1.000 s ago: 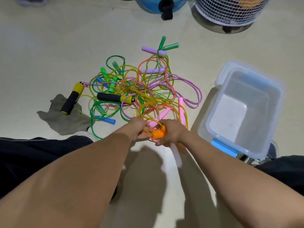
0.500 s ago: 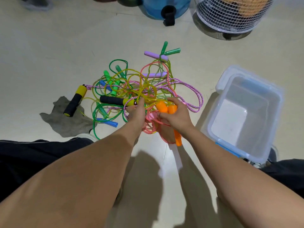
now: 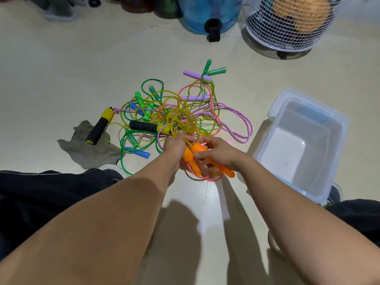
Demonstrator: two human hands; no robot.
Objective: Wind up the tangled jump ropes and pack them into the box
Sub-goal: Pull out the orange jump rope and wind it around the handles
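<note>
Both hands meet over the near edge of a rope pile (image 3: 174,120) on the floor (image 3: 61,68). The right hand (image 3: 218,153) grips one orange handle (image 3: 221,166), fingers curled round it. The left hand (image 3: 174,147) is closed against a second orange handle (image 3: 190,159) and pinches a yellow rope at its fingertips. The two orange handles lie side by side, touching, with salmon rope looped below them.

Handles that can be counted in the pile: two black-and-yellow ones (image 3: 100,126), one at the left side and one in the middle; two lilac ones (image 3: 197,75); two dark green ones (image 3: 216,70) at the far side; about three light green ones (image 3: 141,101); two or three blue ones (image 3: 137,152). How many ropes there are cannot be told from the tangle; green, yellow, salmon and a pink braided cord show.

One clear box (image 3: 304,145) stands open to the right of the pile, with nothing visible inside it. One grey rag (image 3: 88,149) lies at the left, under a black-and-yellow handle. Along the far edge stand one blue water jug (image 3: 207,13) and one white wire basket (image 3: 287,23).
</note>
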